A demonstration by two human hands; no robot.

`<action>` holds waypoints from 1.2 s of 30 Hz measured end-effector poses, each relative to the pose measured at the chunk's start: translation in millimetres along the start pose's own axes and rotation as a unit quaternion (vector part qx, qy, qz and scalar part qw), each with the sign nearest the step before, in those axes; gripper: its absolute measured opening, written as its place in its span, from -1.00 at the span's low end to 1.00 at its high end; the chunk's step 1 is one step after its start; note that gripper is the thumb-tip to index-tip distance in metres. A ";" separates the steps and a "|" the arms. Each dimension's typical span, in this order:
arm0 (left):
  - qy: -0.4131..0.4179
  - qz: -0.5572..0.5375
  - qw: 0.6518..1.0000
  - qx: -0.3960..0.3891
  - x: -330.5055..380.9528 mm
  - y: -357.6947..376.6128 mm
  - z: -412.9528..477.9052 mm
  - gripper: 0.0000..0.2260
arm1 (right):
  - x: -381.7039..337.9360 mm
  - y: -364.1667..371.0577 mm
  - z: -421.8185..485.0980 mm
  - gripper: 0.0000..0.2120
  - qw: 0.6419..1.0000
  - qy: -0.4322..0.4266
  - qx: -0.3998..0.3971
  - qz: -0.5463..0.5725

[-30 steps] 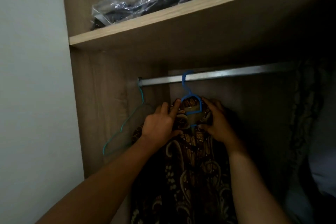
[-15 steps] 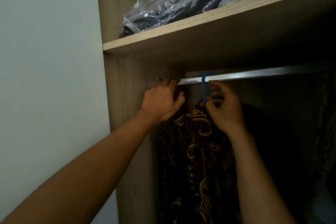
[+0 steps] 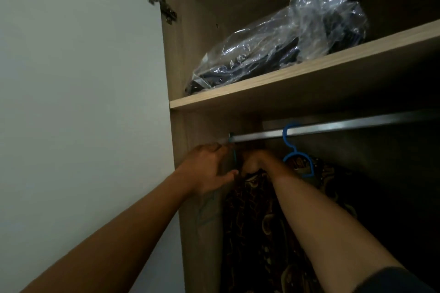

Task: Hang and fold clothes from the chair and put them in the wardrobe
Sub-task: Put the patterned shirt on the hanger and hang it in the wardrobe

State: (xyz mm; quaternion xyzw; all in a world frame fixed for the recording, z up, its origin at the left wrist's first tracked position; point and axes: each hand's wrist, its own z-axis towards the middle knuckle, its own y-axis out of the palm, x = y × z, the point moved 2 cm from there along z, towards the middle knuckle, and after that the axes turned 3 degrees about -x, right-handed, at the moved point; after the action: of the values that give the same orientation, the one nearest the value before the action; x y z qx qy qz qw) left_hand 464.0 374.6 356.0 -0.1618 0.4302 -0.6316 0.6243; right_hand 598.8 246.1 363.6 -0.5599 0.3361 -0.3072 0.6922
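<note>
A brown patterned shirt [image 3: 259,233] hangs on a blue hanger [image 3: 289,140] hooked over the metal rail [image 3: 345,127] inside the wardrobe. An empty teal hanger [image 3: 234,156] hangs at the rail's left end, by the side panel. My left hand [image 3: 209,169] cups around the teal hanger, fingers up by its hook and thumb below. My right hand [image 3: 256,162] is curled just right of that hanger, above the shirt's left shoulder; what its fingers hold is hidden.
A clear plastic bag of dark clothes [image 3: 281,43] lies on the wooden shelf [image 3: 309,71] above the rail. The wardrobe's side panel [image 3: 200,233] and the open white door [image 3: 83,102] with its hinge [image 3: 164,5] stand at the left. The space right of the shirt is dark.
My right hand has left the blue hanger's hook and moved left beside the teal hanger. My left hand has dropped slightly below the rail's end. The view has tilted up.
</note>
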 end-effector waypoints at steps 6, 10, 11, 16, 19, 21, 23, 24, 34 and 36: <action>0.006 0.007 1.000 -0.015 2.4 -2.2 -2.6 -0.21 | 1.3 7.8 -2.9 -0.47 0.999 -0.018 -0.021 0.028; 0.007 0.063 0.996 -0.060 6.0 0.5 -3.2 0.00 | 6.9 6.3 -27.5 -0.24 0.995 -0.068 0.021 0.063; 0.005 0.092 0.993 -0.077 6.7 2.0 -3.3 0.09 | 10.6 7.2 -31.7 -0.12 0.992 -0.081 0.027 0.091; 0.015 0.179 0.976 -0.125 8.4 15.1 -4.0 0.16 | 25.7 16.2 -42.3 0.21 0.980 -0.111 0.052 0.157; 0.011 0.185 0.979 -0.088 4.6 14.8 -0.2 -0.02 | 31.2 23.4 -42.1 0.39 0.981 -0.118 0.070 0.136; 0.008 0.155 0.985 -0.071 3.0 12.1 1.3 -0.16 | 35.8 29.6 -40.3 0.48 0.984 -0.112 0.069 0.123; 0.006 0.130 0.989 -0.063 2.7 10.4 2.8 -0.24 | 39.6 34.0 -39.5 0.50 0.984 -0.109 0.081 0.115; 0.004 0.123 0.991 -0.058 3.5 9.0 3.4 -0.26 | 41.0 35.1 -39.2 0.49 0.982 -0.112 0.099 0.118; -0.026 0.158 0.987 -0.022 22.4 -13.6 17.3 -0.06 | 36.8 25.9 -40.2 0.47 0.949 -0.177 0.184 0.184; -0.041 0.144 0.988 -0.034 22.1 -14.9 16.5 -0.06 | 29.6 24.9 -42.0 0.44 0.944 -0.195 0.190 0.186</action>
State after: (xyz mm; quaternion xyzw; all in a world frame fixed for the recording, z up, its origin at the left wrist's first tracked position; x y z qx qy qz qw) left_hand 462.9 346.2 369.3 -0.1449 0.4443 -0.5133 0.7198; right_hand 583.3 203.0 329.4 -0.3946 0.2286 -0.1161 0.8824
